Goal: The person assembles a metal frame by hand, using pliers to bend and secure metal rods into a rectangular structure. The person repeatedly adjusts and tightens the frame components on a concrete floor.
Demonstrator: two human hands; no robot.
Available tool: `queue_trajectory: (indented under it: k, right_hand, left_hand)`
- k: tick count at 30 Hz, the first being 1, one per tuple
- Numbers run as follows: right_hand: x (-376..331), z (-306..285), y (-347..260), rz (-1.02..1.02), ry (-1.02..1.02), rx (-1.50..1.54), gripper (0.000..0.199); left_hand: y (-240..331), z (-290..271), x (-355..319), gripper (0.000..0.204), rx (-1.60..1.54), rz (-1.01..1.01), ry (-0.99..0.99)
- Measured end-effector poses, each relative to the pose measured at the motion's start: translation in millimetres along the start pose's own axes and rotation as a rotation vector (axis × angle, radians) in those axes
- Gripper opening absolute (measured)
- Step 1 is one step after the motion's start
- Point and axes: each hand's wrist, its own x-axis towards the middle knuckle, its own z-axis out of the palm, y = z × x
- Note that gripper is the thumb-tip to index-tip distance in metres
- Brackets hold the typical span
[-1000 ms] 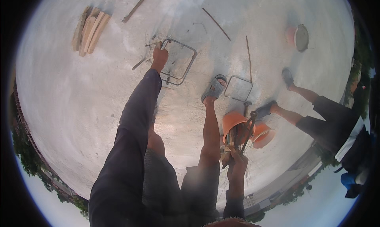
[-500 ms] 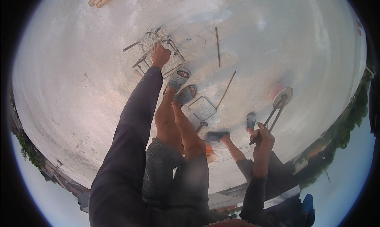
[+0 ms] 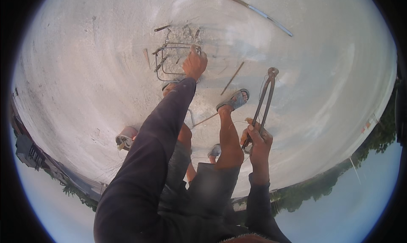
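Note:
Several bent rebar stirrups (image 3: pixel 167 80) stand around broken concrete with short rebar stubs (image 3: pixel 161 28) sticking out. My left hand (image 3: pixel 195 65), arm stretched forward, is closed on the stirrups at their far right corner; its fingertips are partly hidden. To the right and nearer, my right hand (image 3: pixel 259 144) grips a pair of long-handled end-cutting pincers (image 3: pixel 265 94) by the handles. The pincers' jaws point away from me, above the floor. Thin wire curls beside my right fingers, and I cannot tell if they hold it.
A loose rod (image 3: pixel 232 78) lies right of the stirrups. Farther off is a long bar (image 3: pixel 271 19), brown at one end and bluish at the other. A bucket (image 3: pixel 126 138) stands left of my arm. My sandalled right foot (image 3: pixel 235 99) is planted nearby; another person's foot (image 3: pixel 215 150) shows behind.
My view has turned. My left hand has gone to the stirrups' far right corner. The pincers have swung left, farther from the pink bucket. My feet now stand wider apart.

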Motion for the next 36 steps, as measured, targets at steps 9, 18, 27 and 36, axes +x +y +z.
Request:
queue_trajectory:
  k: [9,18,27,36]
  right_hand:
    - [97.5,-98.9,-26.8,-0.024,-0.182,-0.311,0.033]
    - [162.9,-150.4,-92.8,-0.195,-0.074,-0.885,0.033]
    - [266.2,-67.6,-122.5,-0.624,-0.103,-1.462,0.044]
    - [444.5,26.3,-135.7,-1.187,0.026,-2.041,0.048]
  left_hand:
    - [6.4,63.3,16.5,0.051,-0.323,-0.137,0.403]
    - [14.1,73.7,-1.1,0.061,-0.97,-0.189,0.584]
    - [-6.1,101.8,-16.1,0.05,-0.528,0.017,0.505]
    - [-6.4,132.7,-37.0,0.058,-0.169,0.215,0.668]
